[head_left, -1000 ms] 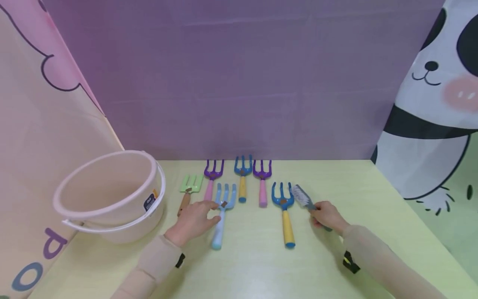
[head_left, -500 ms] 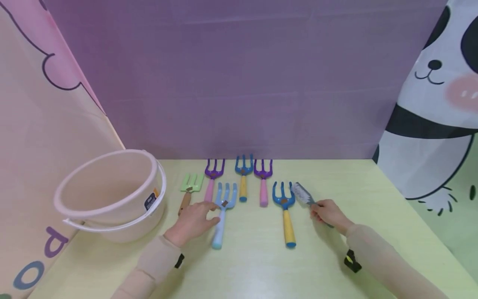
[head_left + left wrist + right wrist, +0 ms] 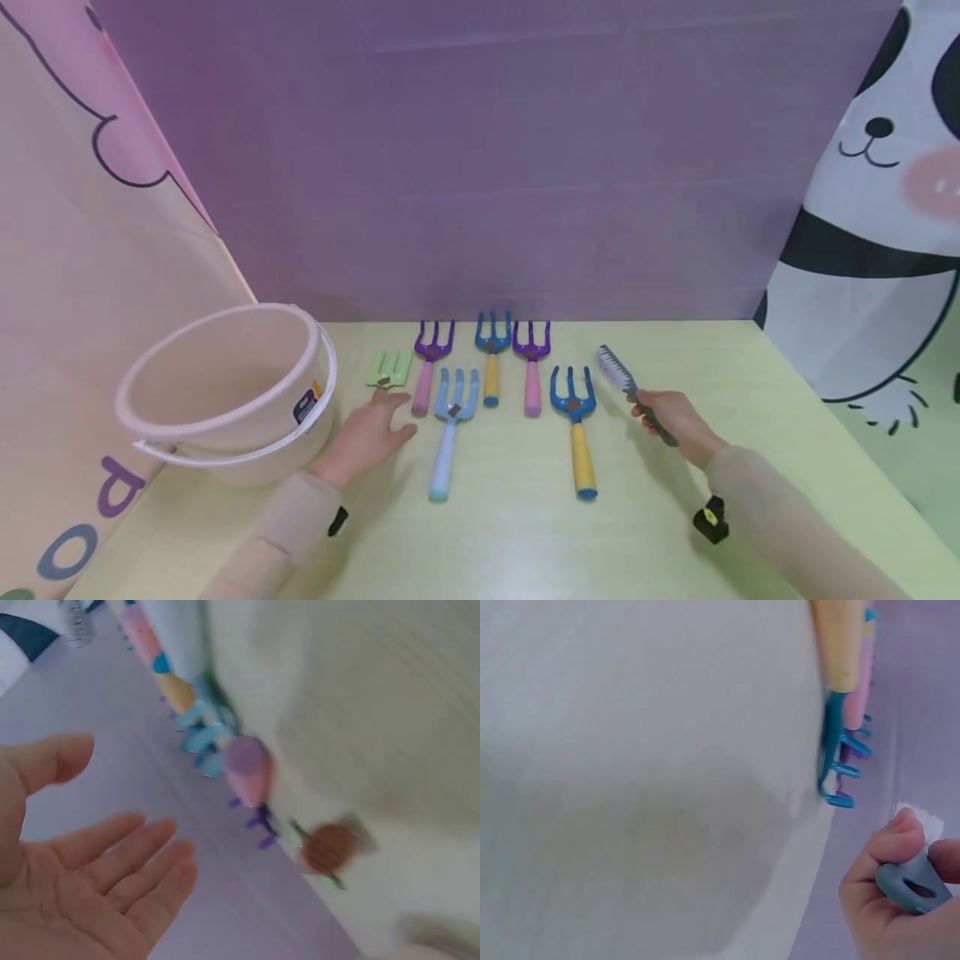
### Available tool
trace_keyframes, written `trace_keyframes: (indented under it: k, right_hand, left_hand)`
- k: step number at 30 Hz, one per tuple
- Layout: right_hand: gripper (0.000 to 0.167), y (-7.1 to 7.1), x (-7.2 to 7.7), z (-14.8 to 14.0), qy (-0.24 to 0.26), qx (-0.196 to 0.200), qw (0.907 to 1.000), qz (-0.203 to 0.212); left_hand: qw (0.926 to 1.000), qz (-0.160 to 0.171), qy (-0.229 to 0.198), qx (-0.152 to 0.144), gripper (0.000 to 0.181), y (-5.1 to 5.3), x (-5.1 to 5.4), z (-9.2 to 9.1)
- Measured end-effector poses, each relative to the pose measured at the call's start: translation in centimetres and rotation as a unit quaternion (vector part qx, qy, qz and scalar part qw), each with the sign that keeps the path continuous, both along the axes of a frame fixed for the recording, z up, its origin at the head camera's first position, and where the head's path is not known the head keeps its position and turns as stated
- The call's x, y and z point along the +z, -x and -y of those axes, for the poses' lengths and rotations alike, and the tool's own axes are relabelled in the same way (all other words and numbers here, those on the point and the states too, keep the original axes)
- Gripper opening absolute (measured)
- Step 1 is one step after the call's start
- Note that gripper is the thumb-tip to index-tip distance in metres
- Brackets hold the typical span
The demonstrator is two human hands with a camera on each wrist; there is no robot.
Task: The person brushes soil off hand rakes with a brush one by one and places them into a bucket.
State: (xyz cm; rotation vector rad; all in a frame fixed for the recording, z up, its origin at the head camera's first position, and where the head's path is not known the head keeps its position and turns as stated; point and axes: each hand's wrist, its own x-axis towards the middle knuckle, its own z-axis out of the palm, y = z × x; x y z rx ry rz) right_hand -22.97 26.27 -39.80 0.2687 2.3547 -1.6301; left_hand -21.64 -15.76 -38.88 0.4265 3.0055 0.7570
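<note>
My right hand grips the grey handle of a scrub brush with white bristles, held above the table at the right. In the right wrist view my fingers and thumb curl round its handle. My left hand hovers with fingers spread and holds nothing; in the left wrist view its palm is bare. In the head view it covers the handle of a small green hand fork. Just right of it lies a light blue hand fork. A blue fork with a yellow handle lies left of the brush.
A pale pink bucket with a white handle stands at the left. Along the back lie two purple forks with pink handles, a left one and a right one, and a blue one. A purple backdrop rises behind.
My left hand has shifted left, away from the light blue fork and over the green fork's handle. My right hand has raised the brush slightly, its bristle end turned farther from me.
</note>
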Motion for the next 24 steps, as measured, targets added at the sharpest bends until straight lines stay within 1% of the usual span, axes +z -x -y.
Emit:
trace_keyframes:
  k: [1, 3, 5, 8, 9, 10, 12, 14, 15, 18, 19, 22, 24]
  right_hand:
    - [0.048, -0.1, 0.2, -0.1, 0.004, 0.004, 1.0000, 0.002]
    - [0.049, -0.3, 0.6, -0.2, 0.012, 0.010, 0.9998, 0.008]
    - [0.050, -0.5, 0.9, -0.3, 0.015, 0.016, 0.9997, 0.007]
    - [0.052, -0.8, 1.3, -0.3, 0.021, 0.022, 0.9995, 0.008]
    - [0.052, -0.8, 1.5, -0.4, 0.022, 0.023, 0.9995, 0.009]
    - [0.052, -0.9, 1.6, -0.4, 0.023, 0.025, 0.9994, 0.009]
    - [0.052, -1.0, 1.8, -0.4, 0.026, 0.030, 0.9991, 0.011]
    - [0.050, -1.0, 1.8, -0.4, 0.028, 0.036, 0.9989, 0.012]
    - [0.049, -1.0, 1.8, -0.4, 0.030, 0.040, 0.9987, 0.014]
    - [0.047, -1.1, 1.7, -0.4, 0.032, 0.047, 0.9982, 0.018]
    - [0.047, -1.2, 1.7, -0.4, 0.031, 0.048, 0.9982, 0.020]
    - [0.048, -1.3, 1.8, -0.3, 0.027, 0.050, 0.9981, 0.025]
    - [0.048, -1.4, 1.8, -0.3, 0.024, 0.050, 0.9981, 0.025]
  left_hand:
    - [0.9999, 0.006, -0.008, 0.005, 0.055, 0.2, -0.1, 0.4]
    - [0.9998, 0.007, -0.016, 0.005, 0.060, 0.6, -0.4, 1.2]
    - [0.9997, 0.007, -0.023, -0.002, 0.051, 1.0, -0.7, 2.0]
    - [0.9992, -0.001, -0.034, -0.021, 0.024, 1.7, -1.4, 3.1]
    - [0.9990, -0.003, -0.038, -0.026, 0.019, 1.9, -1.7, 3.3]
    - [0.9984, -0.004, -0.045, -0.033, 0.019, 2.1, -1.9, 3.6]
    - [0.9979, -0.003, -0.051, -0.039, 0.020, 2.5, -2.4, 4.0]
    - [0.9982, 0.012, -0.050, -0.030, 0.020, 2.9, -2.9, 4.2]
    - [0.9985, 0.017, -0.048, -0.020, 0.019, 3.0, -3.2, 4.2]
    - [0.9964, 0.041, -0.073, -0.009, 0.020, 3.5, -4.1, 4.2]
    - [0.9952, 0.049, -0.085, -0.005, 0.023, 3.6, -4.4, 4.2]
    - [0.9917, 0.072, -0.107, 0.001, 0.043, 3.8, -5.1, 4.0]
    - [0.9913, 0.083, -0.100, 0.021, 0.058, 3.9, -5.3, 3.8]
